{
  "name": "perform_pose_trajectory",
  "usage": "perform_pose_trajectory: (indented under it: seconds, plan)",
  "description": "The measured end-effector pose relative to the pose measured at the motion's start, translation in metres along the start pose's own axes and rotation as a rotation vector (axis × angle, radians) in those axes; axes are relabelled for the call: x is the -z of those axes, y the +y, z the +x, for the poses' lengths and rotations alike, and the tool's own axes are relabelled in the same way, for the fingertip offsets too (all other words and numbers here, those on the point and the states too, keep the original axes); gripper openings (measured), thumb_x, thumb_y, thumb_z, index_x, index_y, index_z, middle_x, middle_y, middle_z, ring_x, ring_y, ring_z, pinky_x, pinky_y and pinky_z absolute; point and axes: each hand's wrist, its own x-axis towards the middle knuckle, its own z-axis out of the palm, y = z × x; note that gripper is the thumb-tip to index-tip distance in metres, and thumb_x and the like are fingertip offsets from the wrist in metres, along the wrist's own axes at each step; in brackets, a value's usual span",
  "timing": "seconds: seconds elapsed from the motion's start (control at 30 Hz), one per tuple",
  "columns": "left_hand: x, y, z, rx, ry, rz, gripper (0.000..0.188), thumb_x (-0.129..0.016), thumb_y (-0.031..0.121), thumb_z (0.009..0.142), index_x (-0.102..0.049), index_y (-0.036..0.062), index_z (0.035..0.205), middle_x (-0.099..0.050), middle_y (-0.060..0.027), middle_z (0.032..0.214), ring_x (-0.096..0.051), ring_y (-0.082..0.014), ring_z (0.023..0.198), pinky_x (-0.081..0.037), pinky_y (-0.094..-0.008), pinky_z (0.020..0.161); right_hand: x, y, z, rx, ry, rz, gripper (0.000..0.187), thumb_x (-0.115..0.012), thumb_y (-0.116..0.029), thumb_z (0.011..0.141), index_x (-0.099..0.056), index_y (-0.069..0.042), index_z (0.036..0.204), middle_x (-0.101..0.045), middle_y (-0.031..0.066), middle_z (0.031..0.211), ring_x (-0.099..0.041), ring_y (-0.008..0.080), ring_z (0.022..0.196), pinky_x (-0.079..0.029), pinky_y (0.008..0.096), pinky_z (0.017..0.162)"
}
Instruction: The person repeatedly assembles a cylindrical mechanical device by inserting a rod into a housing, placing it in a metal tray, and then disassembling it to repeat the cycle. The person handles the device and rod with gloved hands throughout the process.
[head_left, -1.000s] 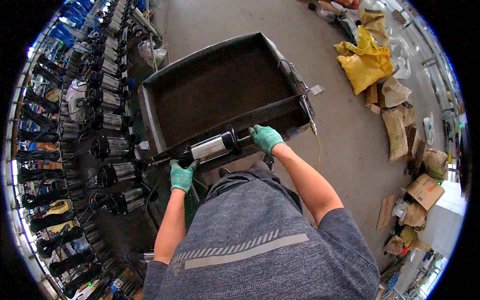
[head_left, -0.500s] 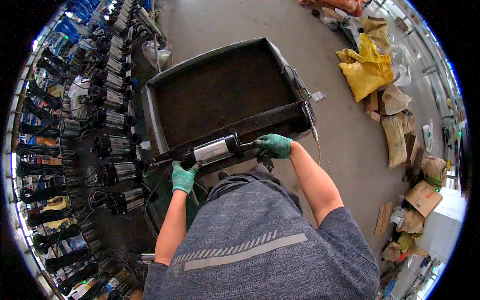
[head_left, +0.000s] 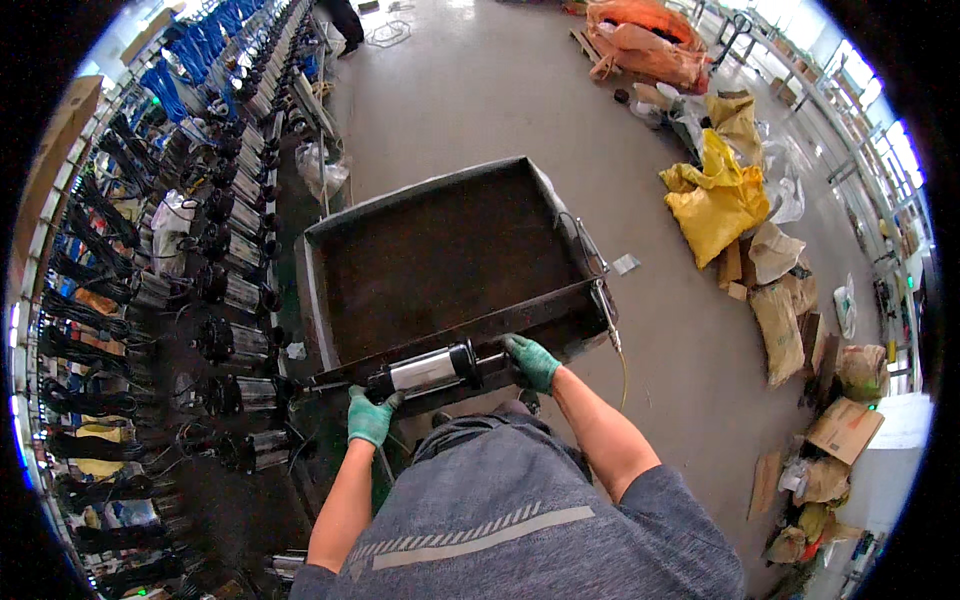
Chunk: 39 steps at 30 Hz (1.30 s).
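Observation:
A silver cylindrical motor [head_left: 423, 371] with black ends lies crosswise in front of me, along the near ledge of a dark metal tray [head_left: 316, 300]. From its right end sticks a thin shaft [head_left: 490, 359]. My left hand [head_left: 370, 417], in a green glove, is closed around the lower left end of the motor, thumb and fingers apart on either side of it. At the shaft's outer end my right hand [head_left: 533, 364], gloved alike, has its fingers curled on the shaft. Its fingertips are partly hidden.
Rows of similar motors [head_left: 235, 341] with black cables stand close on my left. A hose [head_left: 624, 375] hangs from the tray's right corner. Yellow sacks [head_left: 715, 205], an orange bag [head_left: 650, 45] and cardboard boxes [head_left: 845, 430] lie along the right.
The view has tilted up, so tray, motor and hands sit lower in the picture. Both hands stay at the motor's two ends; the right one has turned slightly.

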Motion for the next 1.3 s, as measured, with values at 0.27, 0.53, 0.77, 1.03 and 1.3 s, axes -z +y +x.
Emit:
perform_pose_trajectory:
  seconds: [0.27,0.53,0.77,1.03,1.3]
  plan:
    - [0.003,0.012,-0.002,0.098,-0.017,0.092,0.09,-0.09,0.047,0.073,-0.05,-0.0083,0.132,-0.068,-0.0262,0.121,-0.067,-0.0392,0.112,-0.052,-0.0419,0.097,0.006,-0.017,0.027,-0.213,0.079,-0.787,0.072,-0.038,-0.063,0.105,-0.071,-0.001,0.089,-0.063,0.0131,0.063,-0.062,0.0232,0.052,-0.048,0.0404,0.048]
    - [0.005,0.002,-0.008,0.061,0.041,0.04,0.084,-0.091,0.043,0.073,-0.053,-0.0076,0.128,-0.071,-0.024,0.116,-0.069,-0.0388,0.107,-0.053,-0.043,0.093,0.013,0.037,0.057,0.28,0.221,-1.204,0.044,-0.034,-0.035,0.109,-0.065,-0.004,0.117,-0.07,0.0254,0.107,-0.065,0.0456,0.098,-0.052,0.0521,0.085]
    - [-0.005,-0.017,-0.004,0.071,0.053,0.061,0.087,-0.09,0.041,0.075,-0.049,-0.0086,0.133,-0.069,-0.0234,0.119,-0.068,-0.037,0.108,-0.053,-0.0419,0.094,0.02,0.017,0.046,0.003,0.049,-0.589,0.031,-0.052,-0.04,0.106,-0.062,-0.011,0.111,-0.063,0.0066,0.084,-0.06,0.0236,0.072,-0.051,0.0396,0.064]
    - [-0.004,-0.002,-0.002,0.054,-0.045,-0.053,0.088,-0.09,0.045,0.074,-0.049,-0.0069,0.133,-0.069,-0.0247,0.12,-0.067,-0.0393,0.11,-0.051,-0.043,0.097,0.035,-0.005,0.003,-0.13,-0.207,-0.147,0.033,-0.06,-0.037,0.104,-0.065,-0.006,0.112,-0.065,0.0073,0.086,-0.065,0.0199,0.075,-0.053,0.0347,0.064]
    - [-0.017,-0.041,0.01,0.074,0.015,0.054,0.099,-0.09,0.049,0.072,-0.045,-0.0099,0.138,-0.065,-0.0285,0.128,-0.063,-0.0409,0.12,-0.051,-0.0432,0.1,0.009,-0.009,0.017,0.081,0.133,-0.865,0.042,-0.052,-0.047,0.105,-0.066,-0.009,0.118,-0.066,0.0103,0.079,-0.061,0.0232,0.063,-0.051,0.0414,0.06]
